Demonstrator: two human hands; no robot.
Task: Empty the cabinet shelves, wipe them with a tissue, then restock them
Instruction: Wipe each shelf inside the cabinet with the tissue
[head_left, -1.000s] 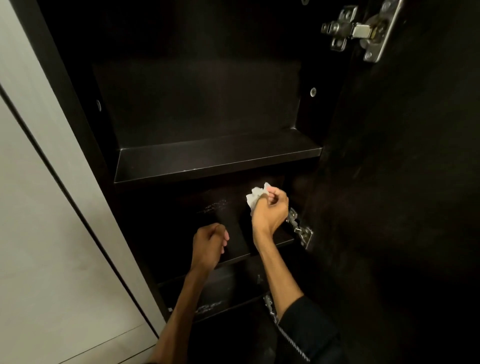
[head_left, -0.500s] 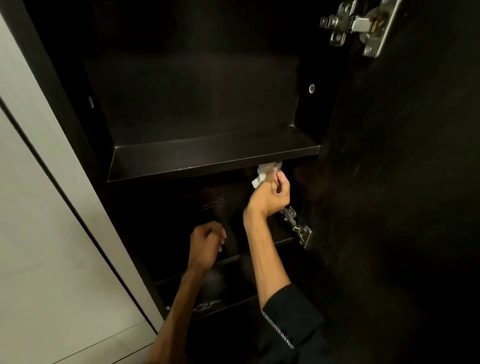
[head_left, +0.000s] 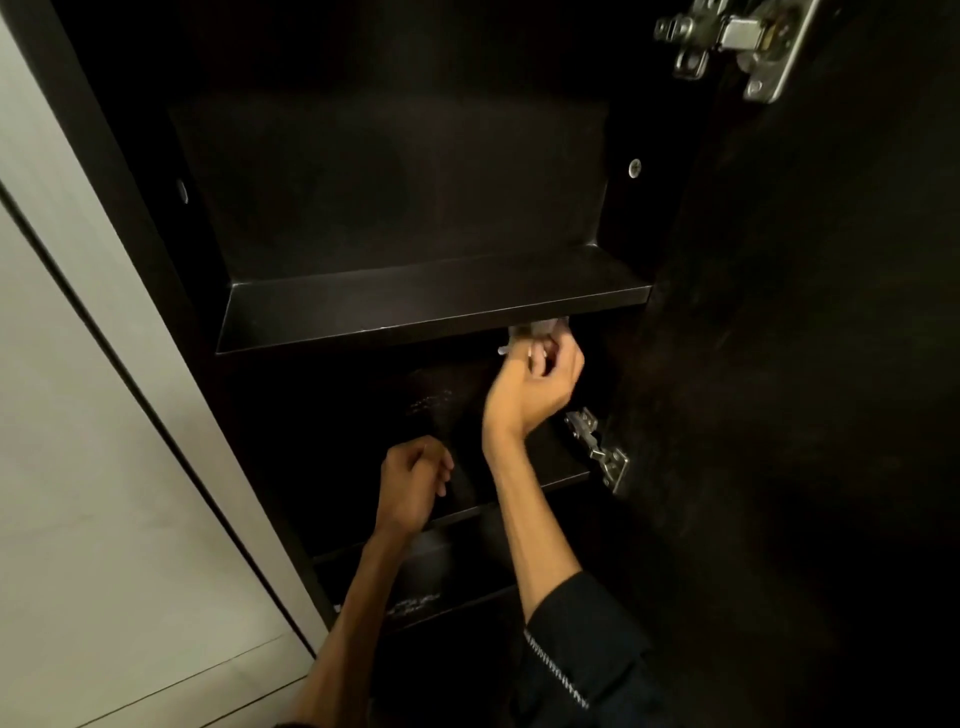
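A single head-worn, wide-angle camera looks forward and down into an open dark cabinet from close range. The upper shelf (head_left: 436, 306) crosses the middle of the frame, tilted by the lens, with lower shelves receding toward the bottom centre. The open door (head_left: 810, 395) fills the right side, its top hinge (head_left: 737, 41) in the upper right corner. A pale panel (head_left: 88, 467) occupies the left. Both forearms enter from the bottom edge.

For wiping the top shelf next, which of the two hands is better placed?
Probably the right hand. It already holds the tissue, just under the front edge of the top shelf. The left hand is lower, fingers curled, with no tissue visible in it.
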